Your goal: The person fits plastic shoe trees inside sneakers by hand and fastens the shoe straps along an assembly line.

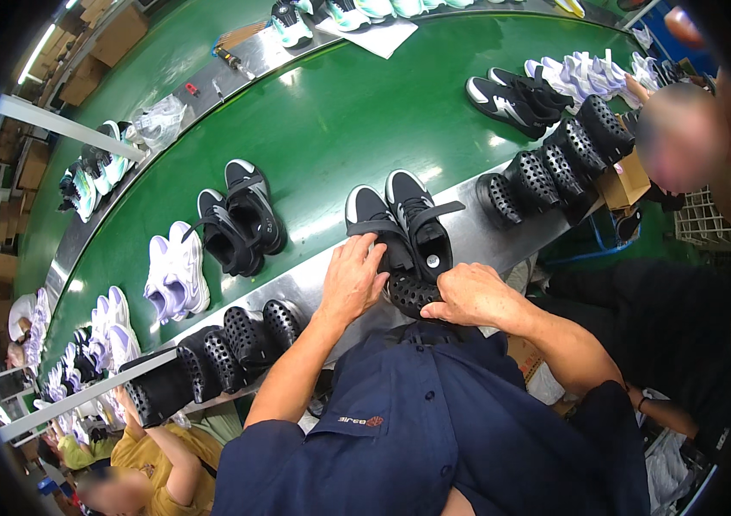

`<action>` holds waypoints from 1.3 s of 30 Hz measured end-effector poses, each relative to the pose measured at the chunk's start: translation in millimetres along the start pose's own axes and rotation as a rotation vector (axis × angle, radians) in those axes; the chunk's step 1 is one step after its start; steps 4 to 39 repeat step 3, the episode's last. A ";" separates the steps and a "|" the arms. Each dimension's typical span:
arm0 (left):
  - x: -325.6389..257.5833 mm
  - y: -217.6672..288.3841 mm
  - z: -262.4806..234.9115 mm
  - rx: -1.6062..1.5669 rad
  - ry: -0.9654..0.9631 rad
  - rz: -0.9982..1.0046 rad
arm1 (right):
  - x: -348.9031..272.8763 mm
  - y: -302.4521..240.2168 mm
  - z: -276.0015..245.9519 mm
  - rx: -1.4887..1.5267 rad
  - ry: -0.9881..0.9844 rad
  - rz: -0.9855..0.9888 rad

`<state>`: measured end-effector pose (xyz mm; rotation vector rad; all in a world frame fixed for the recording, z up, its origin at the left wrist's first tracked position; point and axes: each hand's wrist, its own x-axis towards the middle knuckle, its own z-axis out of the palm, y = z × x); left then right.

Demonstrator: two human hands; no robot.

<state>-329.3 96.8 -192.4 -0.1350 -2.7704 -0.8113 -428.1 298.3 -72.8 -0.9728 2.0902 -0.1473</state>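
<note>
A pair of black sneakers with white soles lies on the green conveyor belt right in front of me. My left hand rests on the heel of the left shoe of the pair, fingers spread over it. My right hand grips a black perforated shoe last at the belt's metal edge, just below the right shoe.
More shoe pairs lie along the belt: black ones, lavender-white ones, black-and-white ones. Rows of black perforated lasts stand on the metal edge at left and right. People sit at lower left and right.
</note>
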 end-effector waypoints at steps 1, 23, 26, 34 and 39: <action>4.8 0.3 -0.7 -0.023 -0.046 0.005 | 3.7 3.1 -3.9 0.002 0.000 0.002; 24.7 -8.2 4.0 -0.032 -0.187 -0.028 | 9.6 9.1 -4.0 -0.073 0.043 0.016; 24.7 -8.2 4.0 -0.032 -0.187 -0.028 | 9.6 9.1 -4.0 -0.073 0.043 0.016; 24.7 -8.2 4.0 -0.032 -0.187 -0.028 | 9.6 9.1 -4.0 -0.073 0.043 0.016; 24.7 -8.2 4.0 -0.032 -0.187 -0.028 | 9.6 9.1 -4.0 -0.073 0.043 0.016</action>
